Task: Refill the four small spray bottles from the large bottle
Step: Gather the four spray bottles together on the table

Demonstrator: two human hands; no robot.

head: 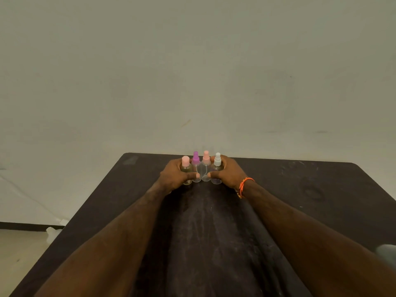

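Several small clear spray bottles stand upright in a tight row near the far edge of the dark table [300, 189]. From left to right their tops are a pink cap [185, 161], a purple nozzle [195, 157], a salmon nozzle [206, 157] and a white nozzle [217, 159]. My left hand [174, 175] curls round the left end of the row, thumb in front across the bottles. My right hand [228, 174] curls round the right end the same way, with an orange thread on its wrist. The large bottle is not recognisable in view.
A plain pale wall rises right behind the table's far edge. A pale blurred object [385, 252] shows at the table's right edge. On the floor to the left, a white object [53, 231] pokes out beside the table.
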